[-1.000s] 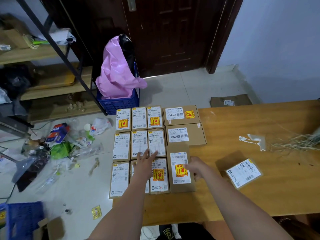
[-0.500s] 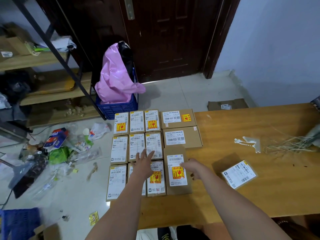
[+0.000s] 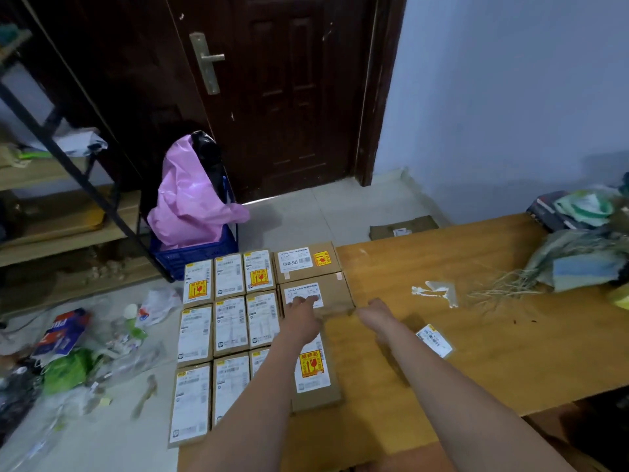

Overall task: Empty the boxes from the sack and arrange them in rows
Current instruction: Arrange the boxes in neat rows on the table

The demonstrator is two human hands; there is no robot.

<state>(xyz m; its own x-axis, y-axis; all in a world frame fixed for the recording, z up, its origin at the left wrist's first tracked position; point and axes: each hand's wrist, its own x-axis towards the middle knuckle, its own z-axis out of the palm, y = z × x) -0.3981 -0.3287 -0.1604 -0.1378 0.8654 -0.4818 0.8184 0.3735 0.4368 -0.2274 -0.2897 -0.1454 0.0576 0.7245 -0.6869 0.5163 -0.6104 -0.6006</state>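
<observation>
Several brown cardboard boxes with white labels lie in rows on the left end of the wooden table point(image 3: 493, 362). Three columns of narrow boxes point(image 3: 231, 323) stand left of two wide boxes and one long near box point(image 3: 315, 373). My left hand point(image 3: 303, 315) rests with straight fingers on the label of the middle wide box point(image 3: 332, 291). My right hand point(image 3: 374, 313) touches that box's near right corner. One small labelled box point(image 3: 434, 340) lies apart, right of my right arm. The frayed woven sack point(image 3: 578, 253) lies at the table's right end.
A torn tape scrap point(image 3: 439, 292) lies mid-table. On the floor stand a blue crate point(image 3: 194, 255) holding a pink bag point(image 3: 190, 206), a flat parcel point(image 3: 403, 228) by the wall and scattered litter point(image 3: 68, 352) at left. Shelving point(image 3: 68, 229) stands far left, a dark door point(image 3: 289, 97) behind.
Both hands left the long near box and moved forward to the middle wide box. The view has tilted up and closer to the table.
</observation>
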